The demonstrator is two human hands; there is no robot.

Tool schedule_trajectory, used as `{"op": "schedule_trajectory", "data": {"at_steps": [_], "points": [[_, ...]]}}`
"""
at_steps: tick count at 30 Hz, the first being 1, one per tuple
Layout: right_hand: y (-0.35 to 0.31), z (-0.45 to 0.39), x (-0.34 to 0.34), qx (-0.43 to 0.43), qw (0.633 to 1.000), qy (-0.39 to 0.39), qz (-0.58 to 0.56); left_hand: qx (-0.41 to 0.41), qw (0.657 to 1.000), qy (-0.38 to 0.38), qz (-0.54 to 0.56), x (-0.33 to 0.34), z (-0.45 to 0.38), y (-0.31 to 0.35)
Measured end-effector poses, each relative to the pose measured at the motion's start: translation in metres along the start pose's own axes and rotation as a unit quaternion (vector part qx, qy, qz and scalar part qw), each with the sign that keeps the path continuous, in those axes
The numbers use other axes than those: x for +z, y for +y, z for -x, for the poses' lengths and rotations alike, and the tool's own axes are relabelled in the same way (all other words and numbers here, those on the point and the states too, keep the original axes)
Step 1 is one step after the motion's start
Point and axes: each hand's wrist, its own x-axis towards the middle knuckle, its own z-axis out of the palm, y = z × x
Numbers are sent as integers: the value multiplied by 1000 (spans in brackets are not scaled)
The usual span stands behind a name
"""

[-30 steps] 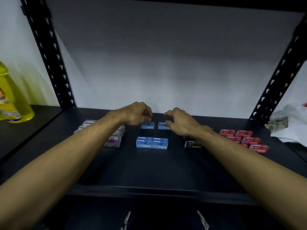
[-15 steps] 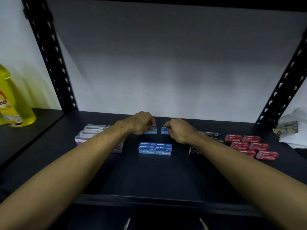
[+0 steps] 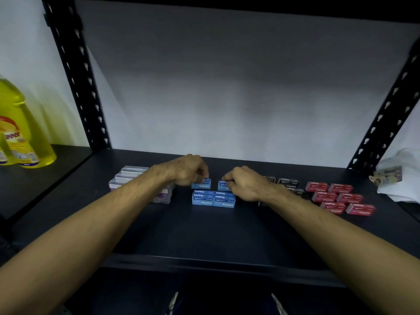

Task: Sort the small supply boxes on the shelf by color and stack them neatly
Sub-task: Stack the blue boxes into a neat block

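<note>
On the dark shelf (image 3: 204,235) lies a flat block of blue staple boxes (image 3: 213,198) in the middle. Just behind it, my left hand (image 3: 186,170) pinches one blue box (image 3: 202,184) and my right hand (image 3: 244,183) pinches another blue box (image 3: 223,185); both boxes sit side by side, slightly apart. Clear and purple boxes (image 3: 129,178) are grouped at the left, partly behind my left forearm. Black boxes (image 3: 287,183) lie to the right of my right hand, some hidden by that arm. Red boxes (image 3: 338,197) are spread flat at the far right.
A yellow bottle (image 3: 25,133) stands on the neighbouring shelf at the left. Black perforated uprights (image 3: 77,76) frame the bay on both sides. A white cloth with a tag (image 3: 395,176) lies at the far right. The wall is close behind the boxes.
Both hands have closed onto the two rear blue boxes. They hovered over them a second ago. The boxes now sit a little closer to the blue block.
</note>
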Motion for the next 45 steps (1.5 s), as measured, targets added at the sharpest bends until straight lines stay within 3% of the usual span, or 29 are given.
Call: {"op": "schedule_trajectory", "data": {"at_steps": [26,35,40,45], "points": [[-13,12,-7,-21,999,-25,-43,4,997,-40,65,2,7,6],[-18,19,-12,33,996,-71,-52,-3,995,-58,82,-1,16,10],[-17,19,-9,10,996,-84,-10,-9,991,-124,45,-5,24,20],[-15,17,-5,-9,998,-62,0,-15,995,-93,-17,5,25,21]]}}
